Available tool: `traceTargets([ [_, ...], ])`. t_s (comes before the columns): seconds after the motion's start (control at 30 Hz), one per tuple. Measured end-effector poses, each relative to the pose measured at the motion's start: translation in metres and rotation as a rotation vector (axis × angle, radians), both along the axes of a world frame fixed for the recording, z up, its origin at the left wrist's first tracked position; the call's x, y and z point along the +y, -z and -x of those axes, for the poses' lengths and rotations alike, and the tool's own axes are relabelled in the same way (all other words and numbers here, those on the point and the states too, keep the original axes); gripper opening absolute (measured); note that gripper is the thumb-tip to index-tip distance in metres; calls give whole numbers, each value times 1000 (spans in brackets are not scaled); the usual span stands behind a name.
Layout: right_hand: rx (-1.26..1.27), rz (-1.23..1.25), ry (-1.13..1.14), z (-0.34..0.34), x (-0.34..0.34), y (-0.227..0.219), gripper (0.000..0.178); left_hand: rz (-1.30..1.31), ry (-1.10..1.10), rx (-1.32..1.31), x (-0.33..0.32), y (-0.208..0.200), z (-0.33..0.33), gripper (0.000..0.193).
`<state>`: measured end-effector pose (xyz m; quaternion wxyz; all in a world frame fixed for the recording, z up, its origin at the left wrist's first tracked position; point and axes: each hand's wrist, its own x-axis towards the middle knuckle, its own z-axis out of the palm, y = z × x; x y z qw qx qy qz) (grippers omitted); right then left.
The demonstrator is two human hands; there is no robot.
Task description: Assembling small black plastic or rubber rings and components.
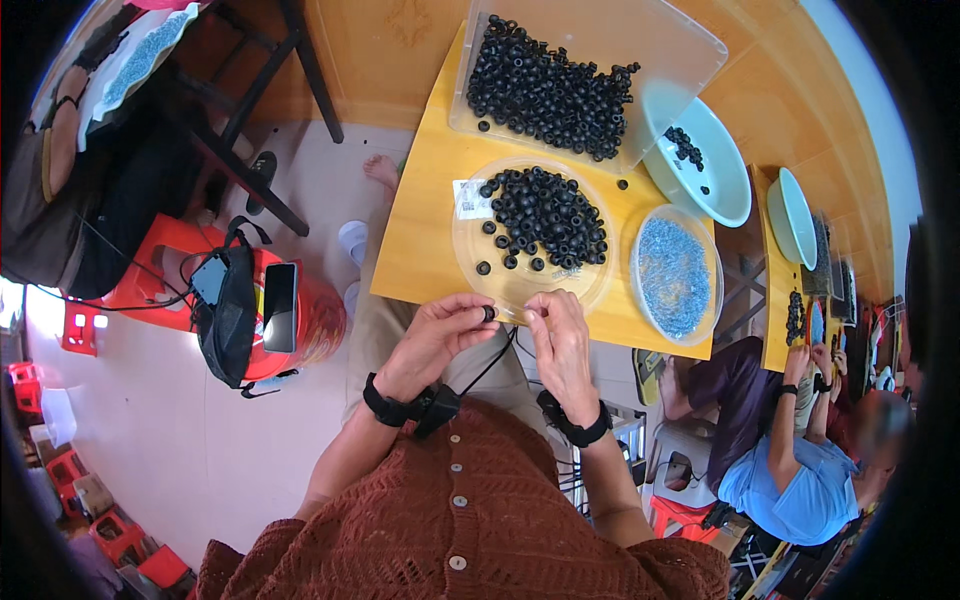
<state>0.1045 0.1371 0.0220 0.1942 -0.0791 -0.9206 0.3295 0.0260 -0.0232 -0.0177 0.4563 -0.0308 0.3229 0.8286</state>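
Just off the table's near edge, my left hand (437, 335) pinches a small black ring-shaped part (489, 313) between thumb and fingertips. Close beside it on the right, the thumb and fingers of my right hand (562, 342) are pressed together; whatever lies between them is too small to make out. Beyond both hands, a shallow clear round tray (466, 243) carries a heap of similar black hollow parts (550, 215). A clear oval tub (716, 290) on the right holds many tiny pale-blue pieces (673, 275).
A clear bin (685, 50) of black parts stands at the back of the yellow table (415, 235), beside a pale-green basin (735, 185). On the left, a phone (281, 308) and black bag (222, 320) rest on red stools. Another person (795, 480) works at the right.
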Motion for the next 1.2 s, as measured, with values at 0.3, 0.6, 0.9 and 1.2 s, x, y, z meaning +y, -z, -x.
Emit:
traceTargets([
  [0.3,152,-133,-126,2,-17,-9,17,-31,4,33,3,3,-2,19],
  [0.6,-4,395,-22,0,-15,-16,11,-29,43,103,4,-4,-3,15],
  [0.9,155,-183,-187,0,-23,-17,20,-95,1,30,1,11,0,14],
  [1.2,98,-238,31,51,27,9,32,-106,-2,0,3,14,3,15],
])
